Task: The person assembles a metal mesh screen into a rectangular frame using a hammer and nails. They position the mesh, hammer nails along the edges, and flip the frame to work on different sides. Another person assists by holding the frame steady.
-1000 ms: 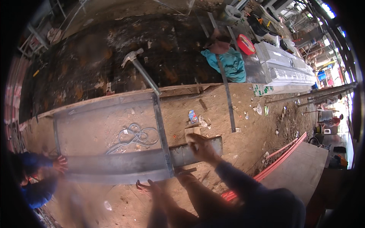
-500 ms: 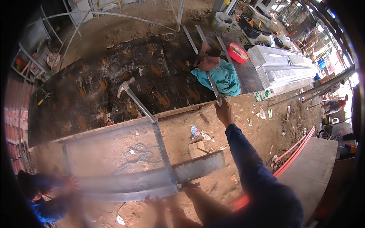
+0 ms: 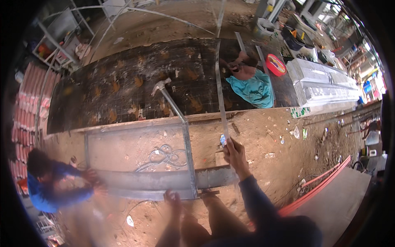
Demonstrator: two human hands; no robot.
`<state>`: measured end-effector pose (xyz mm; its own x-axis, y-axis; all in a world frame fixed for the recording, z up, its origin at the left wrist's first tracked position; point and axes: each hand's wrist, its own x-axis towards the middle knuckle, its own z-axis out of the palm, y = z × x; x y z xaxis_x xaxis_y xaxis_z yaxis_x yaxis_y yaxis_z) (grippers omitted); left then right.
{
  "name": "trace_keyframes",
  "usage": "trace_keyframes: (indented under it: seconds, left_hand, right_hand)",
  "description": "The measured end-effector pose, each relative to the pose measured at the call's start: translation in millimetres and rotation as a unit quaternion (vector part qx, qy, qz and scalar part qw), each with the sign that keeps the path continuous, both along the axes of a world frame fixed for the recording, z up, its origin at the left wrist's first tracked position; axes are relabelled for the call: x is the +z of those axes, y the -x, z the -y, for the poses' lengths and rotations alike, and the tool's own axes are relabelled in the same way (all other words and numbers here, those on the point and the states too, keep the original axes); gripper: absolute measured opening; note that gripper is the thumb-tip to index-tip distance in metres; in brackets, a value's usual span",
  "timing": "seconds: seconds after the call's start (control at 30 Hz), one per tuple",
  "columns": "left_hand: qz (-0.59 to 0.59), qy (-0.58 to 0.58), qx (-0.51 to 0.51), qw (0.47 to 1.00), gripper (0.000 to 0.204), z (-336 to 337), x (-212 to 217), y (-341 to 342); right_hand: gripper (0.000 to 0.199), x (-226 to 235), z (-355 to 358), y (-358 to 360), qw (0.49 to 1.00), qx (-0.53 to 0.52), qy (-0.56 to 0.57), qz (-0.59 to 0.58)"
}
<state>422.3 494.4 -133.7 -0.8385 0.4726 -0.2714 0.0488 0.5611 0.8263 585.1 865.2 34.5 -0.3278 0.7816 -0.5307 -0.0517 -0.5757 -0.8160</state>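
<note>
A: Right hand (image 3: pixel 235 154) is closed round the near end of a long metal strip (image 3: pixel 219 88). The strip runs away from the hand toward the far side, over the dark mesh panel (image 3: pixel 123 86).

B: Left hand (image 3: pixel 173 198)?

A: Low, at the near edge of the steel frame (image 3: pixel 187 144), just beside the grey beam (image 3: pixel 160 181). Blurred; whether it is open or gripping cannot be told.

B: How is the strip judged to handle?

A: Thin, narrow, long. Probably light for its length but whippy: held at one end only, the far end is likely to sag or swing. Edges are likely sharp, and the bare metal may be slick. A grip nearer the middle, or a second hold further along, is judged steadier.

B: Other things noted?

A: A hammer (image 3: pixel 161 85) lies on the mesh at the far end of the frame's upright bar. A coil of wire (image 3: pixel 164 156) lies on the dirt inside the frame. A person in blue (image 3: pixel 53 185) is crouched at the left end of the beam, hands on it. Another person in teal (image 3: pixel 253 84) is seated far right, beside a red bowl (image 3: pixel 275 64). Orange pipes (image 3: pixel 317 189) lie near right.
</note>
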Motion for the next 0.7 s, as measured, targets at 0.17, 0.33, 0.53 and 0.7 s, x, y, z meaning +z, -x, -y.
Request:
trace_keyframes:
  seconds: [0.17,0.33,0.53,0.7]
  left_hand:
    - [0.080,-0.174,-0.083,0.978,0.033,-107,121,44]
    - [0.324,-0.305,-0.070,0.893,0.051,-182,262,72]
    - [0.482,-0.477,-0.108,0.727,0.043,-100,363,119]
    - [0.424,-0.488,-0.074,0.759,0.031,17,424,123]
  right_hand:
    - [0.040,63,92,-19,0.996,0.085,0.021,-0.029]
    - [0.042,144,175,-51,0.980,0.195,-0.016,0.034]
    - [0.050,218,287,-53,0.954,0.297,-0.036,0.018]
    - [0.055,273,385,-39,0.940,0.331,-0.072,0.041]
